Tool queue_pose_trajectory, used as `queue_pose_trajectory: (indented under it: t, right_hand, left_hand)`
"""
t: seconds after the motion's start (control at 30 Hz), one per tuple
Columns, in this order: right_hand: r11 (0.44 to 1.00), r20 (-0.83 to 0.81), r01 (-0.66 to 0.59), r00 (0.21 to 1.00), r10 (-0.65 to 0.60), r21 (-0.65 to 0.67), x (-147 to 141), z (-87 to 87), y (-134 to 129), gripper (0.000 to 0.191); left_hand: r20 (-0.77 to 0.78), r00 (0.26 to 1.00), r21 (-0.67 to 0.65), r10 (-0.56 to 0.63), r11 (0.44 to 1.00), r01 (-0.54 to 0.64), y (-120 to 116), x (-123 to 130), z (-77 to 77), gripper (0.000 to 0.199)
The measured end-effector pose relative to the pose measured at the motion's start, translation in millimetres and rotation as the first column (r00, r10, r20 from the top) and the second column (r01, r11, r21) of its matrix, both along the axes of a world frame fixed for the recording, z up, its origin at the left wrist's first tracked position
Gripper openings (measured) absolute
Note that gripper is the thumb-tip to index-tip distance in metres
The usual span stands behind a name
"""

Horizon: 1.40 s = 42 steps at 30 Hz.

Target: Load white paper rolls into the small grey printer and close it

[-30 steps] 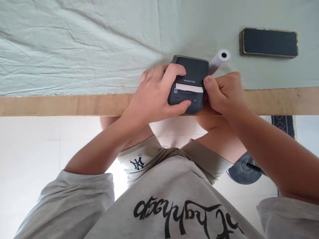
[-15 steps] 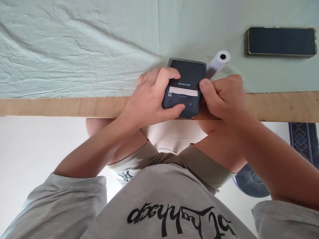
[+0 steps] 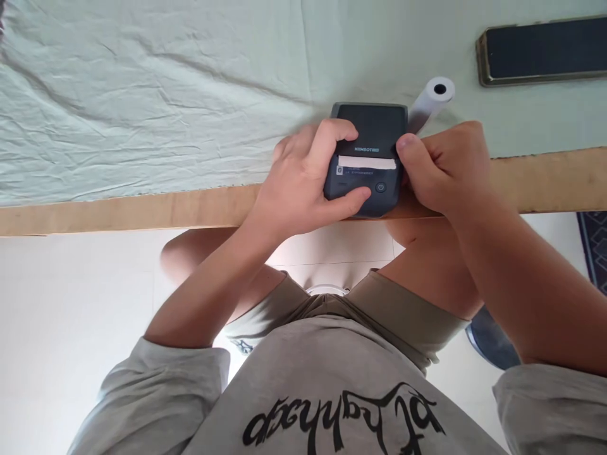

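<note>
A dark label printer (image 3: 374,129) lies near the front edge of the table, a strip of white paper (image 3: 367,162) showing in its slot. My left hand (image 3: 308,177) grips the printer from its left side, index finger on the lid and thumb beside the power button. At the printer's right edge, my right hand (image 3: 443,164) is closed with its thumb against the side; its other fingers are curled and partly hidden. Behind my right hand a white paper roll (image 3: 429,104) with a black core touches or nearly touches the printer.
A dark phone-like device (image 3: 545,52) in a clear-edged case lies at the back right. Pale green cloth (image 3: 165,95) with wrinkles covers the table, and a bare wooden edge (image 3: 142,210) runs along the front. My legs are under the table.
The view has shifted and tilted slightly, so the printer and both hands appear a little further right and higher. Both hands keep the same hold on the printer.
</note>
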State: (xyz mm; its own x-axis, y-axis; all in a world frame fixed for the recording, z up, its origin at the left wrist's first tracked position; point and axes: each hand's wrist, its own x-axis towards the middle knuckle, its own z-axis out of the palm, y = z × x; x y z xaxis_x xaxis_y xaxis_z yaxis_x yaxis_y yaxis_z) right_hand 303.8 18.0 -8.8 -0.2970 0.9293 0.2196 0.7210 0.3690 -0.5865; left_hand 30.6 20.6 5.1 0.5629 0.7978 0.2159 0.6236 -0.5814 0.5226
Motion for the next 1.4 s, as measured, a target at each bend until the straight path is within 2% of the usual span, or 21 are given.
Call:
queue_pose_trajectory:
  t: [0.27, 0.4, 0.47, 0.6, 0.67, 0.77, 0.87, 1.03, 1.13, 1.27, 1.4]
  right_hand:
    - [0.998, 0.088, 0.021, 0.996, -0.016, -0.058, -6.2, 15.0, -5.3, 0.099]
    - [0.995, 0.114, 0.048, 0.993, -0.038, -0.087, -12.6, 23.2, -8.4, 0.098]
    - [0.995, 0.114, 0.048, 0.993, -0.038, -0.09, -14.7, 25.8, -9.7, 0.098]
    - [0.996, 0.097, 0.029, 0.995, -0.021, -0.084, -15.1, 27.3, -10.9, 0.096]
    - [0.996, 0.087, 0.028, 0.996, -0.02, -0.081, -15.6, 27.9, -11.2, 0.095]
    - [0.996, 0.068, 0.032, 0.997, -0.027, -0.08, -18.4, 29.9, -11.4, 0.091]
    - [0.996, 0.059, 0.051, 0.997, -0.046, -0.079, -21.2, 31.8, -11.0, 0.089]
    - [0.993, 0.1, 0.081, 0.992, -0.072, -0.089, -23.1, 31.1, -10.5, 0.091]
    - [0.992, 0.116, 0.082, 0.991, -0.07, -0.1, -24.8, 31.0, -10.2, 0.094]
    - [0.995, 0.091, 0.061, 0.994, -0.054, -0.083, -25.6, 31.8, -8.5, 0.095]
    - [0.998, 0.019, 0.055, 0.998, -0.054, -0.032, -23.1, 29.4, -10.6, 0.08]
  left_hand:
    - [0.018, 0.999, -0.031, 0.032, 0.999, -0.031, -8.8, 0.7, 7.1, 0.065]
    - [0.025, 0.999, -0.019, 0.041, 0.999, -0.04, -12.0, 0.0, 7.1, 0.069]
    - [0.04, 0.998, -0.02, 0.041, 0.999, -0.04, -13.1, -1.0, 5.9, 0.08]
    - [0.09, 0.993, -0.073, 0.07, 0.995, -0.063, -16.8, -7.3, 4.3, 0.115]
    - [0.062, 0.995, -0.082, 0.077, 0.994, -0.072, -19.0, -12.3, 4.1, 0.121]
    - [-0.011, 0.998, -0.038, 0.055, 0.998, -0.055, -21.4, -19.3, 2.7, 0.119]
    - [-0.016, 0.999, 0.04, 0.037, 0.999, -0.036, -23.1, -23.2, -1.0, 0.117]
    - [-0.011, 0.999, 0.186, 0.052, 0.981, -0.049, -24.9, -24.3, -6.6, 0.095]
    - [0.003, 0.998, 0.181, 0.055, 0.982, -0.054, -23.7, -24.6, -6.8, 0.089]
    - [0.018, 0.998, 0.155, 0.062, 0.986, -0.064, -22.8, -25.0, -4.5, 0.091]
    - [0.068, 0.995, 0.074, 0.069, 0.994, -0.075, -24.4, -25.2, -0.5, 0.096]
